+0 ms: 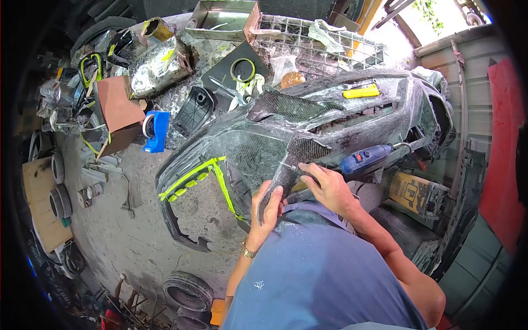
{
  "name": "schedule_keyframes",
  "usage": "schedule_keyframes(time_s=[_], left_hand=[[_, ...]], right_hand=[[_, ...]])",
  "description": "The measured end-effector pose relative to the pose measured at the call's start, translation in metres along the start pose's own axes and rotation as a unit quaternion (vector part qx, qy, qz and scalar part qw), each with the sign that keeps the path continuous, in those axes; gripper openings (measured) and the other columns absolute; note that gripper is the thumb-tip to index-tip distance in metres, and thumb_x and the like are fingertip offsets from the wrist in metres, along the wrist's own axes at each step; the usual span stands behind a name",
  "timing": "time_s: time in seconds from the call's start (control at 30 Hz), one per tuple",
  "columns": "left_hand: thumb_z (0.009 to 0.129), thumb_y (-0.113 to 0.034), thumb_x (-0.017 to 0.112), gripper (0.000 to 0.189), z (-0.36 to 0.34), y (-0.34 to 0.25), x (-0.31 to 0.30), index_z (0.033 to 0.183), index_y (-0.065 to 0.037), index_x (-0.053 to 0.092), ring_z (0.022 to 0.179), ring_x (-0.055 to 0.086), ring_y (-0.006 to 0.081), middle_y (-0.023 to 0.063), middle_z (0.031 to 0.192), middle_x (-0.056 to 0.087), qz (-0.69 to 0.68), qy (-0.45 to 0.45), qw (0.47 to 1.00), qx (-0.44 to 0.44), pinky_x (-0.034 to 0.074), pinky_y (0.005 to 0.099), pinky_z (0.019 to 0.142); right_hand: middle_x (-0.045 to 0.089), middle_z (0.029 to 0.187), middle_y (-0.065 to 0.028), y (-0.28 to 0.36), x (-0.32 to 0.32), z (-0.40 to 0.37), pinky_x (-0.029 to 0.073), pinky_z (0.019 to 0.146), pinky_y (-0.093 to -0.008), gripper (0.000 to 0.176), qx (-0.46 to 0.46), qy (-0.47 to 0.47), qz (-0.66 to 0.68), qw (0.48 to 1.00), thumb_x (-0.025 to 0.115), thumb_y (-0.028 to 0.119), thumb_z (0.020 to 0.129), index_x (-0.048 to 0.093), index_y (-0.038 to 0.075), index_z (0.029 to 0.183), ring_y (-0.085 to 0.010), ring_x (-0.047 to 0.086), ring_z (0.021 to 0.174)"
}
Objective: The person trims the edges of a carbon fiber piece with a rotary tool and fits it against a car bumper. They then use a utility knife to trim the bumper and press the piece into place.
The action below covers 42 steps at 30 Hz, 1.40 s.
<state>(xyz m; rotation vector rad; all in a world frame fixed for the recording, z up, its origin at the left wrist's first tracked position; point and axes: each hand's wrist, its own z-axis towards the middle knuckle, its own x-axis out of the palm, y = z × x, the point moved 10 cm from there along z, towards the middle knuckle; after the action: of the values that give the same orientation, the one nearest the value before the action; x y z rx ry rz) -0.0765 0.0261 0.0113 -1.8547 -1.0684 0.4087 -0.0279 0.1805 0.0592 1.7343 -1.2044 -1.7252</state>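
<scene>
Steadying: left hand (pixel 268 206), fingers clasping a dusty carbon-weave panel (pixel 285 178); right hand (pixel 333 190), fingers pinching a slim tool (pixel 290 166); light strokes advisable.

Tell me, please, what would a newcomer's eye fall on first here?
Probably the neon tape on the left part of the large dusty panel. Next, the blue tape dispenser, upper left, and the yellow tool on the panel. Below, the left hand grips a dark edge; the right hand holds a slim tool.
</scene>
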Motion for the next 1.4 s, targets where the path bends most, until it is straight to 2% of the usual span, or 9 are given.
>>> schedule_keyframes(time_s=[0.33, 0.4, 0.53, 0.6, 0.63, 0.7, 0.83, 1.0, 1.4], left_hand=[[0.098, -0.023, 0.053, 0.025, -0.001, 0.001, -0.001, 0.101, 0.0, 0.061, 0.054, 0.052, 0.0051, 0.0041, 0.077, 0.065, -0.001, -0.005, 1.0, 0.001, 0.041, 0.0206, 0.048], [0.098, -0.021, 0.055, 0.022, 0.0, 0.006, -0.001, 0.103, -0.001, 0.06, 0.052, 0.052, 0.0043, 0.0016, 0.066, 0.059, -0.027, -0.006, 1.0, 0.0, 0.04, 0.02, 0.046], [0.098, -0.021, 0.055, 0.022, 0.001, 0.001, 0.0, 0.103, 0.0, 0.06, 0.052, 0.052, 0.0041, 0.0014, 0.066, 0.059, -0.008, -0.002, 1.0, 0.018, 0.04, 0.0198, 0.046], [0.099, -0.023, 0.053, 0.026, 0.0, 0.004, 0.0, 0.101, 0.001, 0.062, 0.054, 0.051, 0.0053, 0.0038, 0.078, 0.065, -0.012, -0.004, 1.0, -0.005, 0.041, 0.0212, 0.048], [0.099, -0.023, 0.053, 0.026, 0.0, 0.004, -0.001, 0.101, 0.001, 0.062, 0.054, 0.051, 0.0053, 0.0038, 0.078, 0.065, -0.012, -0.004, 1.0, -0.005, 0.041, 0.0212, 0.048], [0.098, -0.022, 0.055, 0.022, 0.001, 0.004, -0.001, 0.102, 0.0, 0.06, 0.052, 0.052, 0.0043, 0.0015, 0.066, 0.06, -0.014, 0.0, 1.0, 0.01, 0.04, 0.0198, 0.046], [0.098, -0.021, 0.055, 0.021, 0.001, 0.001, 0.0, 0.102, -0.001, 0.06, 0.052, 0.051, 0.0044, 0.0011, 0.065, 0.06, -0.009, 0.002, 1.0, 0.013, 0.039, 0.0202, 0.046], [0.098, -0.022, 0.055, 0.02, 0.001, -0.002, 0.0, 0.102, -0.002, 0.06, 0.052, 0.051, 0.0047, 0.0, 0.065, 0.059, 0.005, 0.002, 1.0, 0.021, 0.038, 0.0212, 0.047], [0.098, -0.022, 0.056, 0.023, 0.001, 0.005, 0.0, 0.105, 0.0, 0.059, 0.053, 0.053, 0.004, 0.0017, 0.068, 0.06, -0.023, 0.002, 1.0, -0.016, 0.041, 0.0196, 0.046]], right_hand=[[0.065, 0.095, -0.0178, -0.001, -0.001, 0.003, 0.051, 0.069, -0.0447, 0.029, 0.014, -0.001, -0.007, 1.0, 0.06, 0.017, 0.093, 0.057, 0.005, 0.119, -0.0383, 0.064, 0.083], [0.065, 0.096, -0.0179, -0.003, -0.001, 0.002, 0.051, 0.069, -0.0451, 0.029, 0.017, 0.008, -0.007, 1.0, 0.06, 0.017, 0.093, 0.057, 0.005, 0.119, -0.0385, 0.064, 0.082], [0.065, 0.096, -0.0182, 0.001, 0.001, 0.002, 0.051, 0.069, -0.0452, 0.028, 0.008, 0.009, -0.001, 1.0, 0.06, 0.017, 0.093, 0.057, 0.005, 0.119, -0.0388, 0.064, 0.082], [0.065, 0.096, -0.0179, -0.002, 0.001, 0.002, 0.051, 0.069, -0.0445, 0.028, 0.012, -0.002, -0.008, 1.0, 0.061, 0.017, 0.093, 0.057, 0.005, 0.119, -0.0385, 0.064, 0.082], [0.065, 0.096, -0.0179, -0.002, 0.001, 0.002, 0.051, 0.069, -0.0445, 0.028, 0.012, -0.002, -0.008, 1.0, 0.061, 0.017, 0.093, 0.057, 0.005, 0.119, -0.0385, 0.064, 0.082], [0.065, 0.095, -0.0174, 0.002, 0.0, 0.001, 0.052, 0.068, -0.0441, 0.028, -0.008, 0.0, -0.003, 1.0, 0.061, 0.017, 0.093, 0.057, 0.006, 0.118, -0.0383, 0.064, 0.081], [0.066, 0.095, -0.0169, 0.002, 0.002, -0.001, 0.052, 0.068, -0.0445, 0.028, 0.007, -0.003, -0.004, 1.0, 0.06, 0.017, 0.093, 0.057, 0.007, 0.119, -0.0381, 0.064, 0.081], [0.066, 0.095, -0.0164, 0.012, 0.009, -0.009, 0.052, 0.067, -0.0453, 0.028, 0.009, 0.049, 0.004, 0.999, 0.06, 0.017, 0.093, 0.058, 0.008, 0.119, -0.0377, 0.065, 0.08], [0.065, 0.095, -0.0167, -0.013, -0.01, 0.008, 0.051, 0.07, -0.0443, 0.029, -0.008, -0.03, -0.009, 0.999, 0.06, 0.018, 0.094, 0.058, 0.006, 0.12, -0.0384, 0.064, 0.083]])
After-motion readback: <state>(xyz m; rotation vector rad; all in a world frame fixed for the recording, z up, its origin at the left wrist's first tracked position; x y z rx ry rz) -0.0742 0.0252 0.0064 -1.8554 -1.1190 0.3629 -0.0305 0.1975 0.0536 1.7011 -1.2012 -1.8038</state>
